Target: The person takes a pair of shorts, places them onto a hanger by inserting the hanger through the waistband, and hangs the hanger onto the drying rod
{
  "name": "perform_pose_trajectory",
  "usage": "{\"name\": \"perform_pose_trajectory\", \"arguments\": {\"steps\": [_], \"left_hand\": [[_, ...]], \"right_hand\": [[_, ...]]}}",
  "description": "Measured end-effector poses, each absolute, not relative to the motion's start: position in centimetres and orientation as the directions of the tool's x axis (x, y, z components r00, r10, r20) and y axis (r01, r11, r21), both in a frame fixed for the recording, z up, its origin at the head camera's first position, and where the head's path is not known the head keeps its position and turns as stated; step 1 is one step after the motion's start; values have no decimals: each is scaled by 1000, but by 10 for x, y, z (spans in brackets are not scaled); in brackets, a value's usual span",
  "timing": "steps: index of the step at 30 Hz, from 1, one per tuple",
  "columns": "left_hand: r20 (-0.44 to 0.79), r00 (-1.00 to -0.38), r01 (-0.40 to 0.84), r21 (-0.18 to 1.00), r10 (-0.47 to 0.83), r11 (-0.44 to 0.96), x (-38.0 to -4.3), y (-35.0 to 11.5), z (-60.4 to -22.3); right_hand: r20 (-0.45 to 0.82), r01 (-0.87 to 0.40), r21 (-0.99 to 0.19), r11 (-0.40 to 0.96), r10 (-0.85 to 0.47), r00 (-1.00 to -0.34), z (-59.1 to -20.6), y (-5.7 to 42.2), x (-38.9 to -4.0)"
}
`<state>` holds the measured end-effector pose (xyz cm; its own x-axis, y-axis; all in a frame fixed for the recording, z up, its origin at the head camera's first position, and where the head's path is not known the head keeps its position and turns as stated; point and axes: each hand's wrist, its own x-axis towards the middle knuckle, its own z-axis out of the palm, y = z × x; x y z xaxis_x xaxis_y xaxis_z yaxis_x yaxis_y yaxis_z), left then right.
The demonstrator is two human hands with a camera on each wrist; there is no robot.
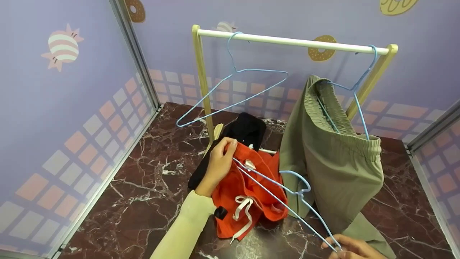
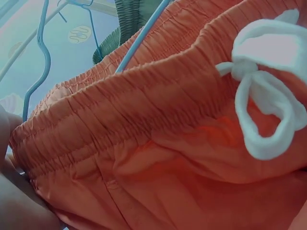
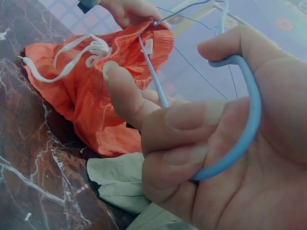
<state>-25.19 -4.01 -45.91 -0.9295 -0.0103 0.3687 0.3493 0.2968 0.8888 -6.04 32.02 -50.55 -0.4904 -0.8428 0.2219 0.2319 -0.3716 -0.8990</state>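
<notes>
Orange-red shorts (image 1: 230,201) with an elastic waistband and a white drawstring bow hang from my left hand (image 1: 220,160), which pinches one side of the waistband. One end of a light blue wire hanger (image 1: 273,181) reaches inside the waist opening beside that hand. Its hook points up and away, over the shorts' right side. My right hand (image 3: 225,120) holds the hanger's other end, with fingers curled round the wire. In the left wrist view, the waistband (image 2: 144,91) fills the middle, and the wire rises out of its opening.
A rack with a white rail (image 1: 287,40) stands behind. A bare blue hanger (image 1: 233,97) hangs at its left. Olive trousers (image 1: 334,169) hang on another hanger at the right. Black cloth (image 1: 246,127) lies behind the shorts on the dark marbled surface (image 1: 143,201).
</notes>
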Motion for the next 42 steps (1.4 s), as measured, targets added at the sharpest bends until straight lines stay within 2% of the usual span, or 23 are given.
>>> {"name": "perform_pose_trajectory", "arguments": {"steps": [5, 9, 17, 20, 23, 26, 29, 33, 39, 42], "left_hand": [[392, -920, 374, 864, 15, 338, -251, -38, -461], [405, -913, 398, 848, 57, 351, -249, -35, -464], [436, -891, 452, 818, 129, 356, -244, -27, -466], [441, -886, 462, 806, 147, 370, -242, -24, -465], [447, -880, 473, 795, 160, 380, -240, -22, -465], [457, -874, 485, 787, 169, 382, -238, -20, -466], [466, -867, 496, 777, 174, 389, -236, -18, -466], [472, -863, 503, 767, 181, 399, -234, -17, -465], [453, -874, 479, 736, 178, 478, -229, -15, -464], [468, -864, 498, 735, 187, 460, -228, -14, -465]], "right_hand": [[225, 211, -907, -364, -843, -489, -506, 323, -60], [196, 244, -905, -349, -849, -490, -506, 322, -60], [43, 332, -908, -258, -843, -536, -498, 321, -58], [72, 278, -926, -256, -842, -535, -496, 317, -60], [64, 212, -952, -221, -819, -570, -493, 314, -60], [32, 101, -988, -120, -784, -620, -489, 313, -61], [-4, 76, -995, -57, -776, -631, -487, 313, -62], [-69, 127, -992, -15, -772, -632, -482, 312, -64], [-94, 119, -993, 24, -765, -637, -477, 309, -67], [-107, 136, -990, 26, -768, -631, -476, 307, -68]]}}
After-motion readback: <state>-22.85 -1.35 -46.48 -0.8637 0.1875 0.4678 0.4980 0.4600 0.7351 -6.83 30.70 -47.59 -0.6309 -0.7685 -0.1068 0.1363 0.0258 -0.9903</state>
